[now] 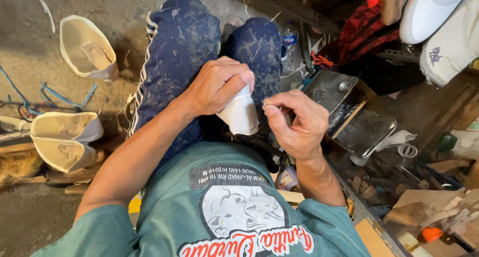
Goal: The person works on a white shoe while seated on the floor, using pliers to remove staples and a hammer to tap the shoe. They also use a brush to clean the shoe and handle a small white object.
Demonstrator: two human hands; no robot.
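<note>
Cramped dusty workshop floor. Dead centre over the lap, the left hand (215, 86) is wrapped shut around a white shoe piece (241, 115); looks light and floppy, best gripped mid-body. At 3 o'clock of it, the right hand (294, 121) pinches a needle (265, 104). More white pieces (65, 140) at 9 o'clock.

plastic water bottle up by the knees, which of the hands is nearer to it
Right. The right hand, pinching a needle, sits just below the plastic water bottle; the left hand, gripping the white piece, lies further to its left.

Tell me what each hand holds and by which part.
Left hand grips the white shoe piece around its top; right hand pinches a thin needle by its end.
</note>
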